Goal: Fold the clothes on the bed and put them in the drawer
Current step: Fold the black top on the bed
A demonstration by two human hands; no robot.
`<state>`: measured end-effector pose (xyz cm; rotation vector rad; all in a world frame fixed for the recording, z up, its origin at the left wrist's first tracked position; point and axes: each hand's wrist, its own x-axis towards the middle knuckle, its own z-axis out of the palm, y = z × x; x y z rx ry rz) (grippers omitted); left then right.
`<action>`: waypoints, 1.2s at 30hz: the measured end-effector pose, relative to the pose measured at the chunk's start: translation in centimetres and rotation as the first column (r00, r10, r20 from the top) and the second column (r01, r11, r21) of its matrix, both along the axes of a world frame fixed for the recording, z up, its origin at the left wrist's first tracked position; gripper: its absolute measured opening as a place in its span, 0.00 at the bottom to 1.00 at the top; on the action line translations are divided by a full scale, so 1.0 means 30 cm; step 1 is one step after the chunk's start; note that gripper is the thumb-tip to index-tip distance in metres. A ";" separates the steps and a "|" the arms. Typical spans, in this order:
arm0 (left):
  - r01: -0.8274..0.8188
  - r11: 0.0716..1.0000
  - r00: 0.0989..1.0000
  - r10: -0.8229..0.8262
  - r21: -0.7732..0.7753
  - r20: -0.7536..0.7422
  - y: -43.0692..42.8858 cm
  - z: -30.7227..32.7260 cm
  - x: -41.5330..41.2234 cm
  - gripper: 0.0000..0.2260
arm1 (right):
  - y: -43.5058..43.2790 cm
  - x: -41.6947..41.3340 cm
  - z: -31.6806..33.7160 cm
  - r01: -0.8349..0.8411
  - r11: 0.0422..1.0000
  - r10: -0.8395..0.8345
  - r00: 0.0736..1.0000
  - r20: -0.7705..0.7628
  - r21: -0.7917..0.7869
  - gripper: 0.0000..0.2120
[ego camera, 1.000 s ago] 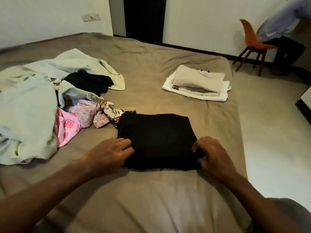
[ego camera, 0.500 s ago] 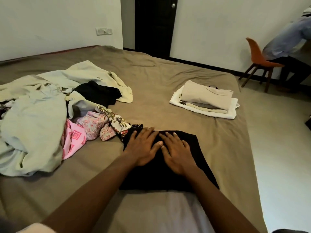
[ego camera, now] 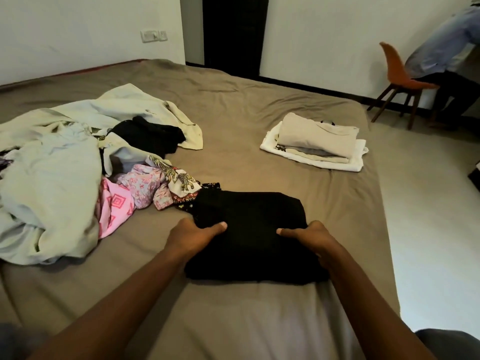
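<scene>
left hand [ego camera: 193, 236] and right hand [ego camera: 309, 236] gripped the black fold [ego camera: 249, 216] by its sides, thumbs on top; a level lift would keep it square.

Item: person, head view.
- Left forearm [ego camera: 117, 302], right forearm [ego camera: 368, 294]: bare from wrist to frame edge.
- Left hand [ego camera: 193, 236], right hand [ego camera: 311, 236]: bare, thumbnails short.
- Dark grey garment [ego camera: 449, 342]: rounded, lower right corner.
- Grey patch [ego camera: 15, 339]: lower left, too blurred to identify.
</scene>
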<state>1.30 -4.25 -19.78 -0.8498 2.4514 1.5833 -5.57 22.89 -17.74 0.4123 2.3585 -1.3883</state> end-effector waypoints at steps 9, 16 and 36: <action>0.068 0.927 0.994 -0.096 0.370 0.058 0.056 0.052 -0.004 0.19 | 0.011 0.046 0.038 0.028 0.936 0.054 0.974 0.221 -0.351 0.20; -0.025 0.792 0.993 -0.049 0.610 0.103 -0.004 0.094 0.002 0.18 | 0.032 0.088 0.038 0.124 0.842 0.050 0.951 0.306 -0.525 0.19; -0.106 0.994 0.945 0.090 -0.035 -0.316 -0.435 0.444 -1.500 0.09 | -0.572 -1.263 0.135 0.130 0.660 -0.249 0.967 -0.053 -0.740 0.18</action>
